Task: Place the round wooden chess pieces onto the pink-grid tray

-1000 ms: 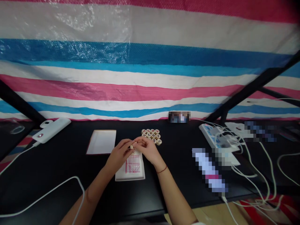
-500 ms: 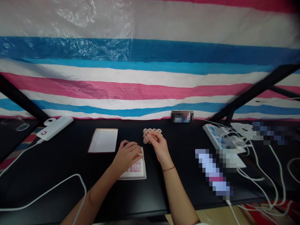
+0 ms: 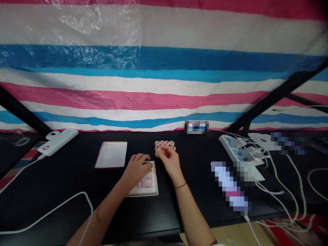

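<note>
Round xiangqi pieces (image 3: 167,143) with red characters stand close together in rows on the black table. My right hand (image 3: 169,160) reaches over their near side, thumb and fingertips pinched on a piece (image 3: 156,155) at the left end, which they partly cover. My left hand (image 3: 138,170) is over the far part of a shallow white box (image 3: 153,194) with a pink grid printed inside. Its fingers are bent, and a piece (image 3: 152,167) is mostly hidden under the fingertips near the box's right wall.
A box lid (image 3: 112,155) lies inside-up at left, with a white power bank (image 3: 58,141) beyond it. At right are a power strip (image 3: 230,147), tangled white cables (image 3: 294,181) and a blurred-out phone-like item (image 3: 230,188). A striped sheet (image 3: 153,99) hangs behind.
My right fingertips have closed over the piece at the left end of the pieces. The piece under my left hand is now more covered. The view has shifted slightly.
</note>
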Action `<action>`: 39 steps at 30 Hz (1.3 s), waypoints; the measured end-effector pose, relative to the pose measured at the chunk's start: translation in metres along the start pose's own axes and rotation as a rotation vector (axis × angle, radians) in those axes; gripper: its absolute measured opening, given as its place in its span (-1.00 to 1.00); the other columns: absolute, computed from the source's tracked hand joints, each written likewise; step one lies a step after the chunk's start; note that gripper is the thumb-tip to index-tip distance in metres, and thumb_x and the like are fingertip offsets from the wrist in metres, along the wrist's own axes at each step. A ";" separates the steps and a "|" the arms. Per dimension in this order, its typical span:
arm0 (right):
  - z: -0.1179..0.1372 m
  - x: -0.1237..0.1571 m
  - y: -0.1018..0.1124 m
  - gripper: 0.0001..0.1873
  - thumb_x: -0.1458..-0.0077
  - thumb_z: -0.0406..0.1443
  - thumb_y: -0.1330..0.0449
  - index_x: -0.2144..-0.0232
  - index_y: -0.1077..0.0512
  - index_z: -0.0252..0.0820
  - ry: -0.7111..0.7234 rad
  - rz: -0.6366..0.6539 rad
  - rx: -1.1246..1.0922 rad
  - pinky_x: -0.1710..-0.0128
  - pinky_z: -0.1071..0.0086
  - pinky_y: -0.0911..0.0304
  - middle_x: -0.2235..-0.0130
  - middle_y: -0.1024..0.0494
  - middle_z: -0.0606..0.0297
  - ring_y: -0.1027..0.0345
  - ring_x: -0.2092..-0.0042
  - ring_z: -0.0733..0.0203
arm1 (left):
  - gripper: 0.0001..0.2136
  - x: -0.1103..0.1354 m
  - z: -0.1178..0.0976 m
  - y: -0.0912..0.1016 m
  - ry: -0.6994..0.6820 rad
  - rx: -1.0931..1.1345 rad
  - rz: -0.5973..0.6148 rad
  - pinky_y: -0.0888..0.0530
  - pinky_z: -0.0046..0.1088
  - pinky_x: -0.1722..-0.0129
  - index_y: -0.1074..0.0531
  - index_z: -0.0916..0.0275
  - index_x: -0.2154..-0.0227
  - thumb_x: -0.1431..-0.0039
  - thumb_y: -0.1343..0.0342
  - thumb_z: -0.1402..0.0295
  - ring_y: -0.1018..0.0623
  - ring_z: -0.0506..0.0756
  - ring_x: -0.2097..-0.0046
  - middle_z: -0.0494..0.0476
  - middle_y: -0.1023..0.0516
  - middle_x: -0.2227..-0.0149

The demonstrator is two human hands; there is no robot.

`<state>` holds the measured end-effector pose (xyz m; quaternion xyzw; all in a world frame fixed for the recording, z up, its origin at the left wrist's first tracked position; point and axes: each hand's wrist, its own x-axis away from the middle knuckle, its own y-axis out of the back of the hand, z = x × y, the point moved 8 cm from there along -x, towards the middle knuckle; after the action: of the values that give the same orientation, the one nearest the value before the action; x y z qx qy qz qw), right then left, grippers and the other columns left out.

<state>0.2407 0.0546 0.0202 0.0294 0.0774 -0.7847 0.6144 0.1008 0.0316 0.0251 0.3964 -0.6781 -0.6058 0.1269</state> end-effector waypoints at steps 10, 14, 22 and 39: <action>0.018 0.046 -0.030 -0.84 -0.11 -0.34 -0.20 0.21 -0.44 -0.13 0.398 0.345 0.621 0.07 0.23 -0.30 0.19 -0.54 0.21 -0.39 0.12 0.13 | -0.67 0.017 0.029 0.002 0.032 0.114 0.000 -0.40 -0.17 -0.05 -0.36 0.19 -0.04 -0.22 -0.13 0.31 -0.42 0.20 -0.06 0.20 -0.46 -0.01; 0.015 0.050 -0.041 -0.91 -0.10 -0.38 -0.21 0.28 -0.45 -0.14 0.445 0.406 0.756 0.11 0.23 -0.24 0.23 -0.55 0.24 -0.36 0.15 0.12 | -0.70 0.019 0.030 -0.005 0.040 0.173 0.058 -0.43 -0.21 -0.01 -0.36 0.22 -0.03 -0.24 -0.09 0.38 -0.45 0.18 -0.02 0.20 -0.49 0.02; 0.017 0.051 -0.040 -0.82 -0.09 -0.39 -0.19 0.22 -0.48 -0.11 0.456 0.388 0.876 0.07 0.18 -0.22 0.19 -0.47 0.19 -0.28 0.09 0.06 | -0.64 0.018 0.033 0.002 0.070 0.172 0.095 -0.42 -0.23 -0.02 -0.34 0.22 -0.07 -0.20 -0.11 0.42 -0.45 0.17 -0.01 0.21 -0.49 0.01; 0.010 0.044 -0.034 -0.78 -0.04 -0.48 -0.09 0.28 -0.42 -0.15 0.346 0.387 0.736 0.08 0.28 -0.28 0.18 -0.40 0.20 -0.33 0.13 0.14 | -0.74 0.028 0.061 0.014 0.259 0.086 0.267 -0.30 -0.22 0.06 -0.48 0.14 0.07 -0.17 -0.10 0.37 -0.49 0.17 0.06 0.12 -0.52 0.10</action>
<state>0.1974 0.0184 0.0262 0.3906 -0.1125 -0.6142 0.6764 0.0375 0.0557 0.0154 0.3825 -0.7279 -0.4981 0.2753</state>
